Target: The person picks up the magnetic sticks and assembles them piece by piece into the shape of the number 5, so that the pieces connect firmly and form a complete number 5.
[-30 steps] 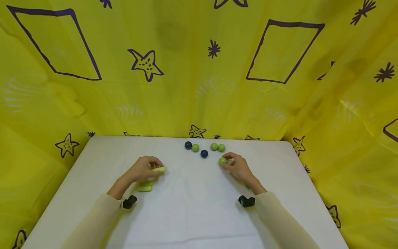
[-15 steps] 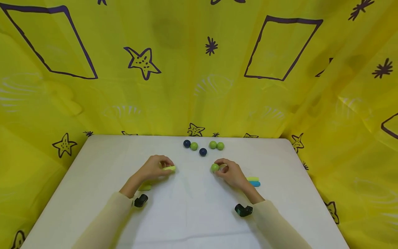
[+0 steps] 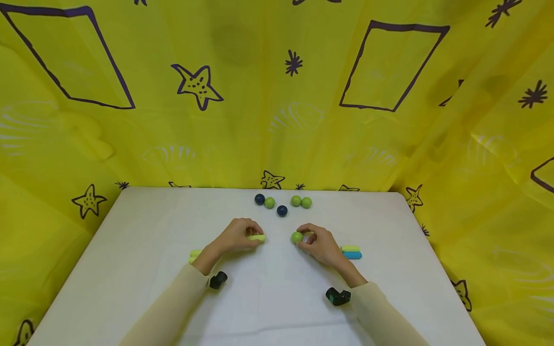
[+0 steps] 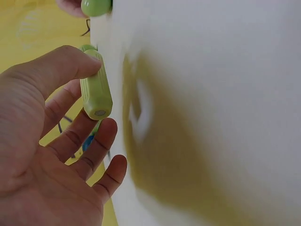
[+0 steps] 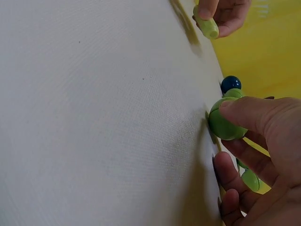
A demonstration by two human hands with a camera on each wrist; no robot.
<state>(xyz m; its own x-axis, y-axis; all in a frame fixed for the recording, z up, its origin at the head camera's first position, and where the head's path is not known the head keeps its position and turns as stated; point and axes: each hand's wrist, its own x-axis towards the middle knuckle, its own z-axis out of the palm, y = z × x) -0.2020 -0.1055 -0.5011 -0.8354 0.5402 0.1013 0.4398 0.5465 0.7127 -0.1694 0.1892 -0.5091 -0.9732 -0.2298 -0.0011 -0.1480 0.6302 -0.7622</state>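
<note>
My left hand point(image 3: 239, 235) pinches a short yellow-green magnetic rod point(image 3: 257, 238) between thumb and fingers. Ridges run along this rod, and a small grey disc shows in its end in the left wrist view. Facing it from the right, my right hand point(image 3: 320, 245) holds a green ball point(image 3: 296, 237) with thumb and fingertips, close over the white table. A gap separates rod and ball. In the right wrist view the ball point(image 5: 226, 120) shows a seam, and the rod point(image 5: 207, 24) is above it in the other hand.
Toward the back of the table point(image 3: 277, 307) lie dark blue balls point(image 3: 282, 211) and several green balls point(image 3: 296, 201). Yellow-green rods point(image 3: 195, 253) lie by the left wrist, partly hidden. A yellow-green rod point(image 3: 350, 248) and a blue rod point(image 3: 352, 255) lie right of the right hand.
My left hand has carried the rod rightward to the middle. My right hand has brought the green ball left and slightly nearer, uncovering the rods on the right.
</note>
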